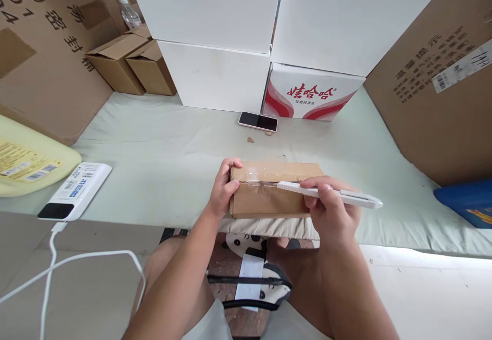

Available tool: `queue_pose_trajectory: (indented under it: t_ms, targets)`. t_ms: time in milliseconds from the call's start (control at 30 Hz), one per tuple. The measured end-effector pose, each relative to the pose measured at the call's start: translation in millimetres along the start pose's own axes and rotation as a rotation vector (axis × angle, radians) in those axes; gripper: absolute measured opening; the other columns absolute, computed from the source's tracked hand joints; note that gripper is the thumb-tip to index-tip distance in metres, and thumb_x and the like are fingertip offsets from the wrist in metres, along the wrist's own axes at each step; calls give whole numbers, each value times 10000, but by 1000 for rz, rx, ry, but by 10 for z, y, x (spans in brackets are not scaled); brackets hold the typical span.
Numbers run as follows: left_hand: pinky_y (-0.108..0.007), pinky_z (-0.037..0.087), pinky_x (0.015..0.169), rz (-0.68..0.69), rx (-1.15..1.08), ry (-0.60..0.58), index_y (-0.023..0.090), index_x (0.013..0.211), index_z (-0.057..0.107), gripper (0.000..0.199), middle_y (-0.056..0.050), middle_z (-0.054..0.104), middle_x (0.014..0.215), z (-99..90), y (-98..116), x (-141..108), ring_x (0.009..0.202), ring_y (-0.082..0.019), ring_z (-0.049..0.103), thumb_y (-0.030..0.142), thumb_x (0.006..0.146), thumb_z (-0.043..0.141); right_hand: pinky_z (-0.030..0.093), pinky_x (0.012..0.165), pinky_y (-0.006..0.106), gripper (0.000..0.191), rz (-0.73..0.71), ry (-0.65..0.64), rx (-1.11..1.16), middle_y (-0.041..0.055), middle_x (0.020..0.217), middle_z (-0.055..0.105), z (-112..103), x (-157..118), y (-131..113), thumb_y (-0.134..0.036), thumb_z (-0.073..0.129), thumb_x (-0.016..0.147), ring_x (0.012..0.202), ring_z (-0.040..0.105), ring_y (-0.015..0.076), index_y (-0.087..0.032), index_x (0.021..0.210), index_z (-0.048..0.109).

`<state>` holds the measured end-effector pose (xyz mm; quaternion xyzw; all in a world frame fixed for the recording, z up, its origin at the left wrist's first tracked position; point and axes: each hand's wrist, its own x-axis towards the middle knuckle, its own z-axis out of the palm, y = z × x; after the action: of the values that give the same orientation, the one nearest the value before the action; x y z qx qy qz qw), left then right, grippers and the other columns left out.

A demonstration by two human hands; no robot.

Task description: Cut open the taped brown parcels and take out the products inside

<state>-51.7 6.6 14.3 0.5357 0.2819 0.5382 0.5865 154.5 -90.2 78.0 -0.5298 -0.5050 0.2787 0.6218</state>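
The left hand (223,191) is clasping the carton (269,202) on the surface (165,165) while the right hand (333,207) is pinching a white cutter (294,188) at its tape (252,175) — overpushing could slip the blade (270,185) into the clasping fingers (229,162).

Large cardboard cartons (434,119) and stacked white boxes (215,76) hem in a cloth-covered worktop (154,135) in what appears to be a home or small storeroom. Household items include a phone (258,122) and a yellow jug (26,163).
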Motion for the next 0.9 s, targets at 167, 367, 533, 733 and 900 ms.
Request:
queue_pose_trajectory:
  t_ms: [167,367,533,733,900]
  targets:
    - [-299,438,704,0,-10,10,246,958,530,347,-26,531,987,5,-3,3,809,-186,484,401,679,666,398,450,272,399,6,-11,3,14,535,568,-10,-2,10,-510,601,944,490,524,138,-201,792,801]
    - [-299,439,701,3,-7,16,247,961,528,347,-27,530,985,10,-6,4,815,-191,485,401,678,660,407,455,269,395,-4,-7,-11,17,544,577,-12,-4,11,-492,588,951,499,526,138,-197,792,796]
    - [-306,442,703,2,8,16,248,959,521,348,-33,523,993,13,1,-1,821,-198,481,409,679,651,398,452,265,384,-12,-1,16,4,511,543,-2,5,6,-489,606,941,484,511,131,-199,778,797]
    - [-304,440,709,9,2,9,249,963,525,329,-30,522,1002,0,-5,-2,820,-192,482,386,690,648,366,438,258,362,7,0,74,-1,500,545,12,10,-8,-495,654,923,469,496,123,-207,769,810]
    - [-304,437,720,19,0,4,248,965,526,337,-29,528,1008,-6,-17,2,829,-192,484,399,696,662,351,434,258,367,6,12,90,-3,492,540,4,5,-7,-495,660,919,461,478,117,-205,750,808]
